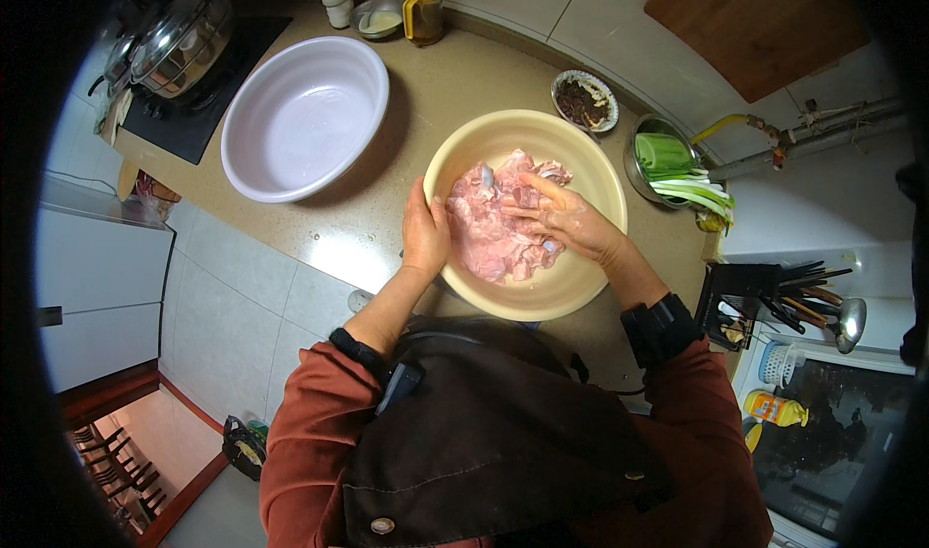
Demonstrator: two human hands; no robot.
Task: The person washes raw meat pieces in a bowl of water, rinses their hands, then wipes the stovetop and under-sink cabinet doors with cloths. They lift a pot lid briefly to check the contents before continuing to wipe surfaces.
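Observation:
Before me on the counter stands a cream-yellow plastic basin (pixel 573 287) with raw, pale pink meat pieces (pixel 479 221) in it, some showing bone ends. My left hand (pixel 426 232) grips the basin's left rim, thumb over the edge and fingers along the outside. Inside the basin, my right hand (pixel 570 218) rests on the meat with its fingers spread; the fingertips touch the pieces, and I cannot tell whether any is held. To the left sits a larger-looking lilac plastic basin (pixel 297 123) with a wet sheen on its bottom.
A steel pot (pixel 185 44) stands on the black cooktop (pixel 210 102) at far left. Along the wall are a yellow-handled oil jug (pixel 424 11), a small metal bowl (pixel 377 18), a bowl of dark spices (pixel 580 102) and a steel bowl of scallions (pixel 682 178). A utensil rack (pixel 740 287) stands right.

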